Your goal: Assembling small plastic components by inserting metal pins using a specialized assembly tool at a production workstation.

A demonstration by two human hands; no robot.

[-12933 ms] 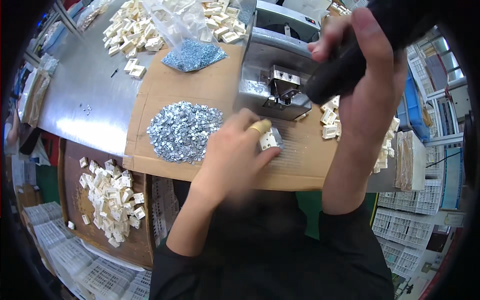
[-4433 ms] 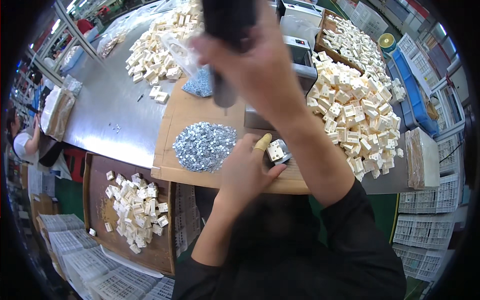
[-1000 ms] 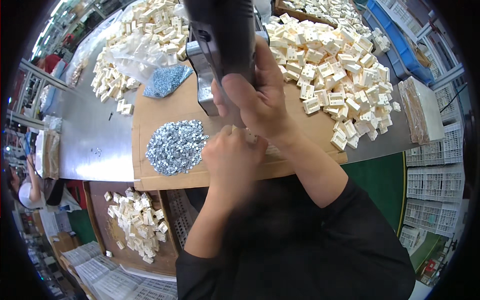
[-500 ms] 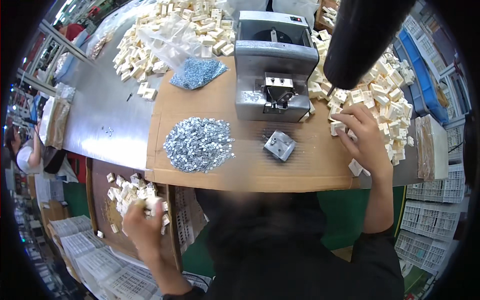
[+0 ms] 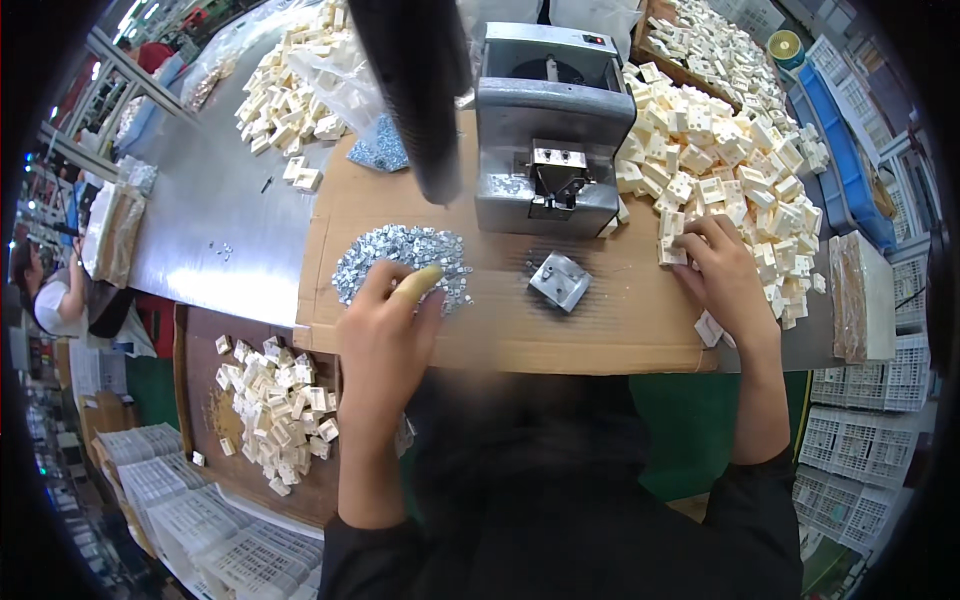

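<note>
My left hand (image 5: 385,320) is over the near side of a heap of small silvery metal pieces (image 5: 365,262) on the cardboard. Its fingers are bent, with a gap between the thumb and a yellow-covered finger; nothing shows between them. At the near left edge of the large cream pile, my right hand (image 5: 728,275) has thumb and fingers closed on a cream plastic block (image 5: 671,252). More cream blocks (image 5: 735,170) lie beside and beyond that hand. A small metal block fixture (image 5: 560,282) sits on the cardboard between my hands.
A grey metal machine (image 5: 550,130) stands behind the fixture. A dark cylindrical tool (image 5: 420,100) hangs over the cardboard (image 5: 480,340), partly covering a bag of bluish pieces (image 5: 378,150). Cream blocks (image 5: 275,410) lie in a brown tray at lower left. A blue crate (image 5: 850,170) is at right.
My left hand has moved from the lower-left tray up and right to the metal pieces. The dark tool has swung from right to left. My right hand has closed in on a cream block.
</note>
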